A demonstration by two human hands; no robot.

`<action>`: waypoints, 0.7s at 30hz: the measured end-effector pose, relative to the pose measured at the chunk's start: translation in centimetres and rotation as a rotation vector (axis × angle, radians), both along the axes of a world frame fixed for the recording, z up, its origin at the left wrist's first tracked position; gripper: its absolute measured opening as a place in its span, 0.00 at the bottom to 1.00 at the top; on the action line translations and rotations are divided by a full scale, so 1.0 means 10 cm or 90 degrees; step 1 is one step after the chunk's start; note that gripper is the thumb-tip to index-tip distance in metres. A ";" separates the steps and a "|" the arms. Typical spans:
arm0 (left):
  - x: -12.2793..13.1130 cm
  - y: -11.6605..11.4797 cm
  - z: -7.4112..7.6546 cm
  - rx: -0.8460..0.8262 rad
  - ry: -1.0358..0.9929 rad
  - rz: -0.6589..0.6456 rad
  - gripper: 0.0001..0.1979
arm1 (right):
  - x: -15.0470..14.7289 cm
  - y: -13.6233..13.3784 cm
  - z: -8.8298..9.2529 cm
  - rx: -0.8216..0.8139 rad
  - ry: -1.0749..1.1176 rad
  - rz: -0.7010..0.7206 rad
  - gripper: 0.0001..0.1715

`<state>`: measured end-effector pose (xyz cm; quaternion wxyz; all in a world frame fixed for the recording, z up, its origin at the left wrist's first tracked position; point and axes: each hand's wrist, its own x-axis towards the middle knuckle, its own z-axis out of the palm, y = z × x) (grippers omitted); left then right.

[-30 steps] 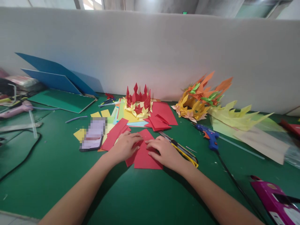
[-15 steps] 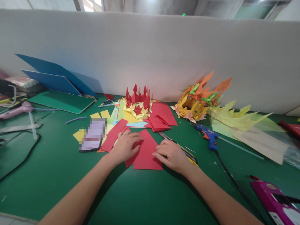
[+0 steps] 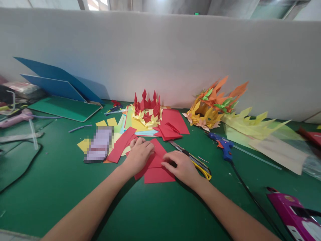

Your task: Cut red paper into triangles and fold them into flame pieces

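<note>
In front of me a red sheet of paper (image 3: 159, 176) lies on the green table. Over its upper part is another red layer (image 3: 156, 161), a separate piece or a fold, I cannot tell which. My left hand (image 3: 140, 152) rests on the left side of this layer, fingers bent and closed on it. At its right edge my right hand (image 3: 181, 166) pinches the paper between thumb and forefinger; the very tips are partly hidden. A yellow utility knife (image 3: 200, 166) lies just behind my right hand. Red paper strips (image 3: 122, 144) lie left of my left hand.
Ahead stands a red and yellow paper crown (image 3: 147, 112) on stacked paper. Orange and yellow paper crowns (image 3: 209, 107) are at the back right, near a blue glue gun (image 3: 224, 146) with its cord. A phone (image 3: 99, 144) lies left. Blue boards (image 3: 57, 83) lean behind.
My left hand has moved slightly right, with its fingers bending more. A red layer with a lower edge now shows across the sheet. My right hand has shifted a little, uncovering more of the knife.
</note>
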<state>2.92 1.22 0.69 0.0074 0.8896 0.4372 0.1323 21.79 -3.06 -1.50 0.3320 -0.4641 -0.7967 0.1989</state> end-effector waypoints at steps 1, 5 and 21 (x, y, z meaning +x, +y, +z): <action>0.00 -0.01 0.01 0.003 -0.012 -0.010 0.11 | -0.02 0.01 -0.01 -0.025 0.016 -0.029 0.08; 0.02 -0.07 0.07 0.019 -0.059 -0.058 0.12 | -0.09 0.05 -0.01 -0.041 0.033 -0.070 0.09; -0.23 0.02 0.27 0.109 -0.163 0.170 0.11 | -0.03 0.10 0.00 0.012 0.139 -0.126 0.09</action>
